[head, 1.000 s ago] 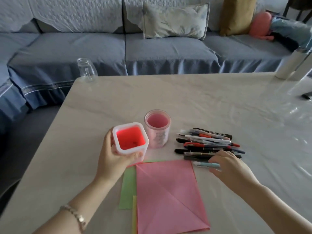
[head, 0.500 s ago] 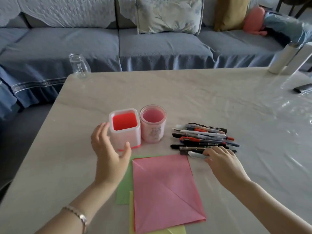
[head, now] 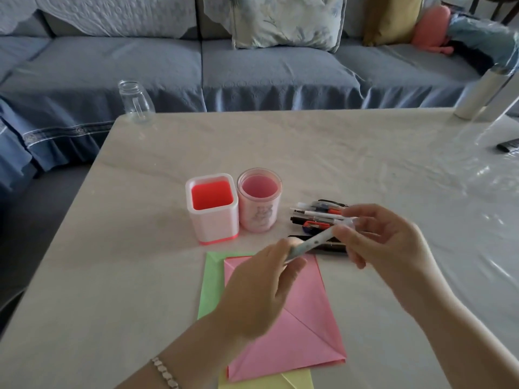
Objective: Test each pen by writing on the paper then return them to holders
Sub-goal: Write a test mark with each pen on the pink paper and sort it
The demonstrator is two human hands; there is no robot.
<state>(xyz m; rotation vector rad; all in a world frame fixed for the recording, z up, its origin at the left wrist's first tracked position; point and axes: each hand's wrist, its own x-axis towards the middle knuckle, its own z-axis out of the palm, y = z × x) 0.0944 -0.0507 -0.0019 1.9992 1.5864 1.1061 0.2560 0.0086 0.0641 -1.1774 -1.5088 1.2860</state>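
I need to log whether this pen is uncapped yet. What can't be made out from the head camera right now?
Head view:
- Light pen: blurred; the left hand and right hand grip its ends, hiding cap and tip.
- Pen pile: its right part is behind the right hand, so the count is unclear.
- Pink paper: partly under the left hand; any marks there are unseen.
- Yellow sheet: cut off by the bottom edge.
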